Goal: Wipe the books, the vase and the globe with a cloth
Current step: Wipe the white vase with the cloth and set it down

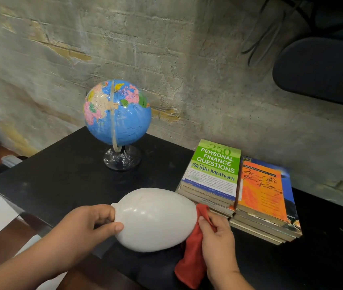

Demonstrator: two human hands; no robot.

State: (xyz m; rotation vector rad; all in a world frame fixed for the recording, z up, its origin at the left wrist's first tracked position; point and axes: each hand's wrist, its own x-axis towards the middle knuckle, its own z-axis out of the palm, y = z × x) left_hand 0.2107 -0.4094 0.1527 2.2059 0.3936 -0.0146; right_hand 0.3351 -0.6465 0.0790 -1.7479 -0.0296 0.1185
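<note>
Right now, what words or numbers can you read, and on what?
"250 PERSONAL FINANCE QUESTIONS for Single Mothers": green-and-white paperback book
"FOLGER SHAKESPEARE LIBRARY": orange paperback book
"Much Ado About Nothing": same orange book
Too small or blurred: map labels on the blue desk globe, both covers' small print.

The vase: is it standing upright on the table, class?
No: the vase is tipped sideways, its neck gripped by the left hand, while the right hand holds the red cloth against its base.

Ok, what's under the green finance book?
The green book tops a stack of more books; only their edges show, their covers are hidden. The stack sits on the black table.
</note>
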